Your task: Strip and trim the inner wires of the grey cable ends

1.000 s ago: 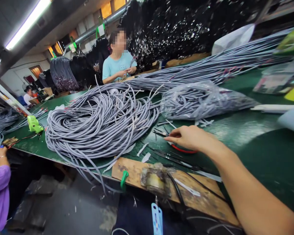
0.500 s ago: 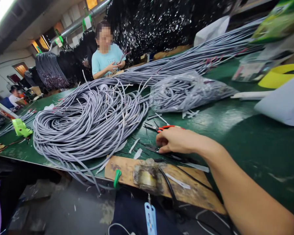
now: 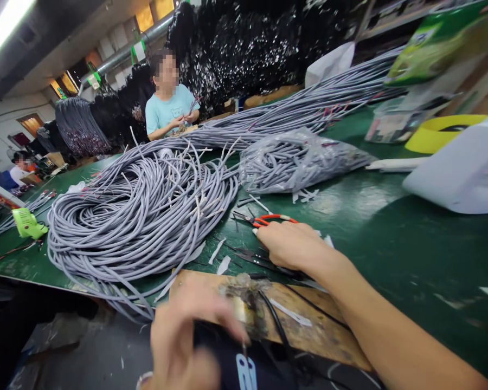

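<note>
My right hand (image 3: 290, 245) reaches over the green table, knuckles up, against the red-handled pliers (image 3: 264, 219). Its fingers are mostly hidden under the hand, so I cannot tell whether they grip a handle. Dark-bladed scissors or cutters (image 3: 248, 255) lie partly beneath the same hand. My left hand (image 3: 187, 330), blurred, is at the table's front edge with thumb and forefinger apart. That forefinger comes close to a thin metal pin above a light-blue clip-like piece (image 3: 246, 371). Behind the left hand lies a wooden board (image 3: 309, 325) carrying a stained, roll-like fixture (image 3: 244, 309).
A large coil of grey cables (image 3: 142, 227) covers the table's left side. Beyond it are a plastic bag of grey cable pieces (image 3: 296, 165) and long cable bundles (image 3: 276, 111). A yellow ring (image 3: 427, 138) and white sheet (image 3: 459, 173) lie right. A co-worker (image 3: 171, 111) sits opposite.
My left hand has come into view from below, over the board's left end. The right hand has moved closer to the red-handled pliers. The view has shifted slightly.
</note>
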### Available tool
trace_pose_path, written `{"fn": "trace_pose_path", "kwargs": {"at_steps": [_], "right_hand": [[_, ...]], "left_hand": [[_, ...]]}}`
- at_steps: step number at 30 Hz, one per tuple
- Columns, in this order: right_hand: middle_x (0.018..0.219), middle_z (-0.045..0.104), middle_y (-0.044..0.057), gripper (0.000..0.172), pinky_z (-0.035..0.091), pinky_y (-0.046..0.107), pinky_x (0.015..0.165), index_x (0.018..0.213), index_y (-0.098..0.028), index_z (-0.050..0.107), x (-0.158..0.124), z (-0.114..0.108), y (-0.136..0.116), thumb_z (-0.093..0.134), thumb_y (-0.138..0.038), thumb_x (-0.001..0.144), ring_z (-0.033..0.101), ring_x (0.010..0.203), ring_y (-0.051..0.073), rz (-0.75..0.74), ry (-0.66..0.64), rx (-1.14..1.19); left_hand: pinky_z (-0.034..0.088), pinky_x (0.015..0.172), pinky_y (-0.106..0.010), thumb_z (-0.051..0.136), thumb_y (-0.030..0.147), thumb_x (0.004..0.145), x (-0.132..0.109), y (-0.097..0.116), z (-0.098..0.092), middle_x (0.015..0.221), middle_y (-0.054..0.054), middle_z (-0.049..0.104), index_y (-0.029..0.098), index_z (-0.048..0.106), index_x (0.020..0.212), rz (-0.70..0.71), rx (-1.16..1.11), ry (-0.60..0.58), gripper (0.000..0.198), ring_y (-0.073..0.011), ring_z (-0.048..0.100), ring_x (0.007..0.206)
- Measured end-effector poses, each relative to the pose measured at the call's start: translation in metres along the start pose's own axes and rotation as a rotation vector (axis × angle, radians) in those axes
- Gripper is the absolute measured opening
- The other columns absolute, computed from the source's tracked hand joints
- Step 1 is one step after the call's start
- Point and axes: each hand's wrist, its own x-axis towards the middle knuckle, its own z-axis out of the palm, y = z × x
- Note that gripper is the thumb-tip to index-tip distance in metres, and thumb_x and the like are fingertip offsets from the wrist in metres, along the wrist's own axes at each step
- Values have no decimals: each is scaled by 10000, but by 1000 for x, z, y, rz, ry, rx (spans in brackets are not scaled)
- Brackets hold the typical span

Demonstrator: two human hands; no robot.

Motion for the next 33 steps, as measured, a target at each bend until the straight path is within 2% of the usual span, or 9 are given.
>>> {"fn": "trace_pose_path", "kwargs": {"at_steps": [2, 5, 9, 14, 17, 19, 22, 26, 33], "right_hand": [[778, 672, 148, 219, 414, 299, 619, 737, -147, 669, 2, 2, -3, 521, -15, 644, 639, 794, 256, -12, 37, 12], [758, 673, 155, 224, 423, 304, 624, 745, -129, 666, 5, 3, -6, 507, 1, 657, 647, 780, 258, -27, 89, 41], [767, 669, 183, 213, 434, 317, 631, 726, -92, 662, 7, 1, -6, 467, -11, 697, 647, 771, 276, -31, 178, 103], [955, 632, 129, 326, 439, 266, 706, 959, -123, 611, 12, -4, -7, 303, -108, 853, 620, 810, 181, -14, 418, 289], [861, 630, 71, 327, 444, 243, 639, 946, -154, 591, 15, -3, -9, 289, -262, 886, 589, 699, 148, -62, 678, 763], [693, 600, 33, 337, 415, 239, 520, 851, -154, 602, 16, -2, -11, 403, -425, 826, 533, 566, 138, -105, 769, 1140], [518, 503, -22, 427, 277, 209, 372, 718, -144, 601, 14, -3, -14, 593, -565, 649, 378, 404, 80, -105, 710, 1540], [479, 489, -49, 478, 135, 194, 325, 619, -144, 561, 10, -5, -24, 715, -576, 484, 209, 322, 12, -92, 575, 1919], [477, 475, -51, 424, 117, 207, 323, 615, -148, 563, 11, 2, -37, 716, -533, 526, 210, 340, 25, -130, 514, 1801]], "left_hand": [[456, 774, -378, 516, 272, 801, 38, -11, 9, 872, -69, 642, 234, 641, 956, 47, 77, 60, 203, -237, 574, 866], [420, 829, -415, 560, 174, 754, 88, -28, 20, 942, -122, 591, 131, 560, 1073, 128, 582, 58, 322, -269, 512, 944], [435, 778, -412, 485, 58, 732, 111, -36, 32, 903, -146, 580, 98, 573, 930, 137, 876, 24, 220, -282, 528, 910], [459, 795, -341, 432, 37, 773, 101, -36, 33, 923, -121, 633, 114, 541, 991, 270, 514, 121, 255, -216, 595, 874], [471, 754, -297, 430, 96, 829, 102, -27, 30, 910, -94, 658, 146, 565, 993, 360, 323, 156, 218, -189, 616, 840], [471, 665, -272, 444, 142, 841, 107, -18, 28, 806, -74, 668, 153, 607, 910, 403, 290, 99, 177, -176, 619, 725], [445, 587, -251, 445, 168, 840, 114, -8, 30, 719, -63, 669, 157, 637, 818, 484, 278, -25, 194, -162, 603, 627], [427, 549, -237, 411, 161, 842, 114, -10, 36, 676, -62, 668, 150, 643, 775, 438, 204, 15, 242, -155, 594, 591], [429, 575, -248, 420, 216, 846, 104, -26, 41, 672, -65, 660, 141, 663, 762, 319, 67, 17, 268, -160, 577, 600]]}}
